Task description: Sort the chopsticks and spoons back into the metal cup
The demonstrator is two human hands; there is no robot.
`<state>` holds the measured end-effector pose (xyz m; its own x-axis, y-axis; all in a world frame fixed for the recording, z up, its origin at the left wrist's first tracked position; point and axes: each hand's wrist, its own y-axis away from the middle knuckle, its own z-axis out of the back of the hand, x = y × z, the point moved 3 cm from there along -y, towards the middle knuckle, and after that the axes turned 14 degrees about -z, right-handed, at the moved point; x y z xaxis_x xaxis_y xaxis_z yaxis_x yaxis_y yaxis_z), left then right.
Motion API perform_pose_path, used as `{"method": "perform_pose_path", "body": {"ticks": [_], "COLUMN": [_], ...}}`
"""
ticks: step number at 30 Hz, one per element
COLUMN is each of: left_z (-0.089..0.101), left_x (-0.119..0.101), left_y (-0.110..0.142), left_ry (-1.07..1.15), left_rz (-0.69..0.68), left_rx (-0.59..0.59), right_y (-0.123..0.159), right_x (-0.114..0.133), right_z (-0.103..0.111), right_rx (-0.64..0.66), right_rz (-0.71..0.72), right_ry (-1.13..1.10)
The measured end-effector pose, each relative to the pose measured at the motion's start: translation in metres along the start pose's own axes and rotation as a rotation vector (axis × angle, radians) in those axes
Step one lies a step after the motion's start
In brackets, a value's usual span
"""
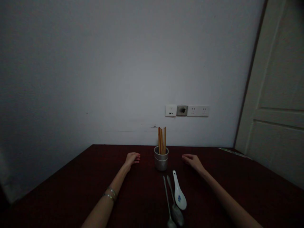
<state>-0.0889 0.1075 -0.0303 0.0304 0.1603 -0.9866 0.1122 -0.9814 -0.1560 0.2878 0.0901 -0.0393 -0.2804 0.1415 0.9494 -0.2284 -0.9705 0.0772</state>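
Observation:
A metal cup (161, 162) stands upright on the dark red table, with several wooden chopsticks (161, 141) leaning in it. My left hand (132, 159) rests on the table to the left of the cup, empty, its fingers loosely bent and slightly apart. On the cup's other side lies my right hand (193, 161), also empty, with fingers loosely stretched towards the cup. Neither hand touches it. Nearer to me are a white ceramic soup spoon (180, 197) with a blue mark, a metal spoon (177, 215) and a thinner long-handled metal spoon (167, 198), side by side.
Behind the table (71, 177) rises a pale wall (118, 79) with white sockets (198, 110) and a grey wall plate (182, 110). A panelled door (277, 126) stands at the right. A flat light strip (235, 153) lies along the table's far right edge.

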Motion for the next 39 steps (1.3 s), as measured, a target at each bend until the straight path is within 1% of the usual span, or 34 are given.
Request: {"method": "perform_pose_path", "body": {"ticks": [2,4,7,10,13,21,27,33,36,39], "left_z": [0.0,0.0,0.0,-0.001,-0.001,-0.002,-0.004,-0.006,-0.005,-0.001], "left_x": [0.001,0.001,0.002,0.004,0.006,0.01,0.007,0.0,-0.007,-0.02], "left_y": [0.0,0.0,0.0,-0.001,-0.002,-0.001,0.002,0.006,0.009,0.013], "left_ry": [-0.011,-0.023,-0.048,-0.078,-0.114,-0.181,-0.208,-0.221,-0.241,-0.371], "left_rz": [-0.01,-0.016,-0.021,-0.022,-0.029,-0.077,-0.101,-0.079,-0.053,-0.029], "left_rx": [0.005,0.008,0.007,0.003,0.01,0.034,0.041,0.054,0.114,0.255], "right_y": [0.001,0.004,0.012,0.021,0.027,0.037,0.038,0.036,0.035,0.036], "right_x": [-0.009,-0.014,-0.013,-0.009,-0.005,0.001,0.0,-0.002,-0.002,-0.002], "right_z": [0.002,0.001,-0.003,-0.005,-0.005,-0.005,-0.005,-0.005,-0.005,-0.005], "right_rx": [-0.031,-0.07,-0.119,-0.143,-0.152,-0.145,-0.119,-0.114,-0.122,-0.125], "right_rz": [0.039,0.105,0.194,0.234,0.242,0.252,0.257,0.256,0.265,0.264], "right_ry": [0.019,0.058,0.159,0.241,0.273,0.267,0.25,0.258,0.269,0.281]}}
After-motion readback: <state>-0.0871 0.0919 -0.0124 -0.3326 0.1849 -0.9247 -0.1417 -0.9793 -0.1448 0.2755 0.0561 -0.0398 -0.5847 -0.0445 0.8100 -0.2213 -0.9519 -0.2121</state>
